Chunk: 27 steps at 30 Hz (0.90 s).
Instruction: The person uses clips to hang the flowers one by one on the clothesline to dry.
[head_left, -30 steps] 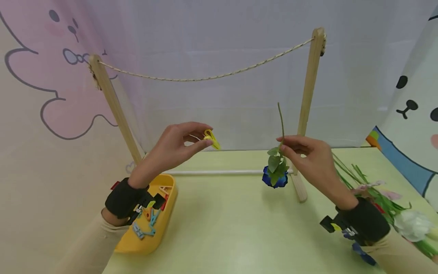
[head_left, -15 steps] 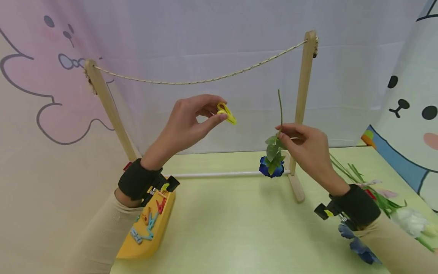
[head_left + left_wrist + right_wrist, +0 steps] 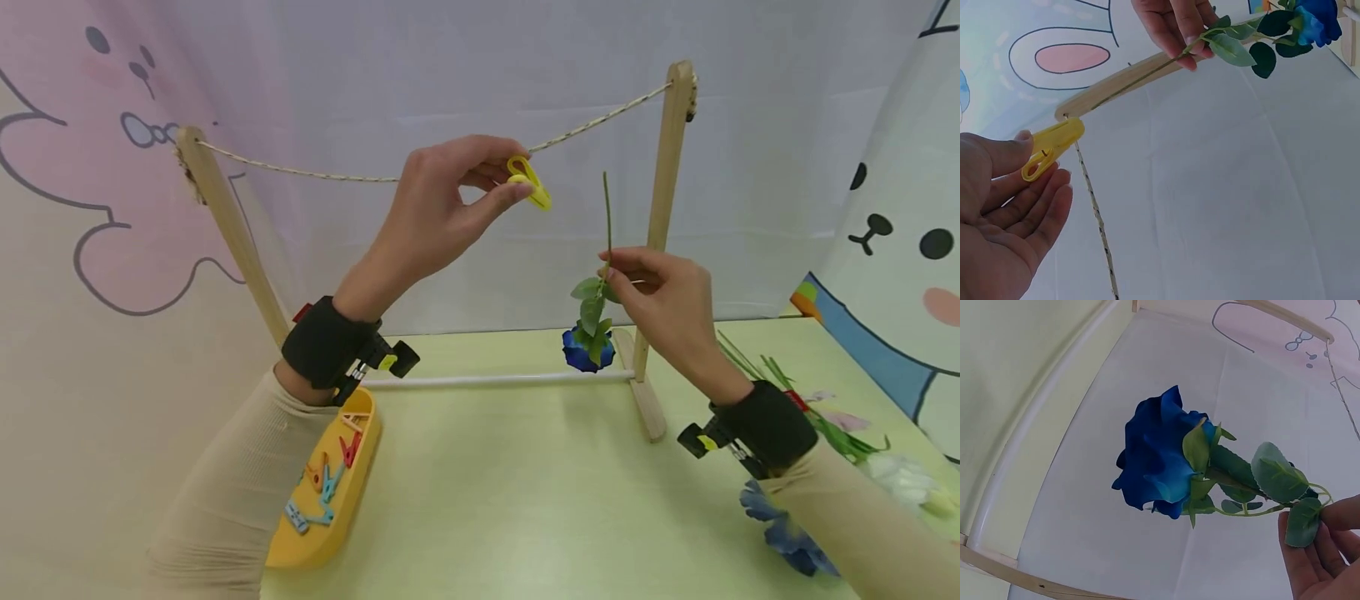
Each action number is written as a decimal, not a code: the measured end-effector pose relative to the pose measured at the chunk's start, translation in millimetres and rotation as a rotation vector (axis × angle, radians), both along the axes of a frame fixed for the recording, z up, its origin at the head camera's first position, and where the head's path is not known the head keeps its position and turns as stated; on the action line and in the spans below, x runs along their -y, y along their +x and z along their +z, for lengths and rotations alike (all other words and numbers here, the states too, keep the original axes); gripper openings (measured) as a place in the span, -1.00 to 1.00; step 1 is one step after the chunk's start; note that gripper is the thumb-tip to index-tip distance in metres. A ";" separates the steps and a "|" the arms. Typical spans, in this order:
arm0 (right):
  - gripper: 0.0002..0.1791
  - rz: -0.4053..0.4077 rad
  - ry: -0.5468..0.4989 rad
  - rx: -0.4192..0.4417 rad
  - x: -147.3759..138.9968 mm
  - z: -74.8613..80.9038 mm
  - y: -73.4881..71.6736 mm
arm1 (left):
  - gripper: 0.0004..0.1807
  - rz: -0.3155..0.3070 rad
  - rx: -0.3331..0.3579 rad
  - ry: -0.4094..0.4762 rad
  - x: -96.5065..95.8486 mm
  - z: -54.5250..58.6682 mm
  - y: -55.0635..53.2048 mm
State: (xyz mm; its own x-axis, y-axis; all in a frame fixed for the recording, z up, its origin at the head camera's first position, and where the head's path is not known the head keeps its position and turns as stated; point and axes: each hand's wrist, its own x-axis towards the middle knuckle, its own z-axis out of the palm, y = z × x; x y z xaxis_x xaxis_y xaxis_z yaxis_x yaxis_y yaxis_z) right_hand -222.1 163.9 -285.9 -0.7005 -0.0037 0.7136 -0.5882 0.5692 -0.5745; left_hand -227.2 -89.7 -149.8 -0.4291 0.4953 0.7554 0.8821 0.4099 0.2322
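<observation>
A yellow clothespin point(image 3: 531, 183) is pinched between thumb and fingers of my left hand point(image 3: 457, 196), which overlaps the rope point(image 3: 300, 172) in the head view. The left wrist view shows the clothespin point(image 3: 1054, 147) with its nose pointing away from the palm. My right hand point(image 3: 663, 308) pinches the stem of a blue rose point(image 3: 587, 348) that hangs bloom down, its bare stem end sticking up below the rope. Close up in the right wrist view, the rose point(image 3: 1163, 456) has green leaves right by the fingertips.
Two wooden posts point(image 3: 670, 167) hold the rope, with a white rod point(image 3: 480, 381) joining them low down. A yellow tray point(image 3: 330, 546) of several clothespins stands at the left. More flowers point(image 3: 795, 533) lie at the right, partly behind the right forearm.
My left hand has risen and moved right with the clothespin, up to rope height in view. My right hand has lifted the rose somewhat.
</observation>
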 end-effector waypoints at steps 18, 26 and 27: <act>-0.78 -0.032 -0.026 -0.110 -1.3 27.9 -12.6 | -0.67 0.093 0.022 0.044 -38.7 43.6 -23.9; -0.76 -0.048 -0.028 -0.096 -1.9 37.2 -15.0 | -0.71 0.057 0.101 0.123 -48.8 48.7 -40.0; -0.76 -0.050 -0.032 -0.094 -1.9 37.8 -15.5 | -0.71 0.051 0.106 0.124 -50.1 48.7 -41.6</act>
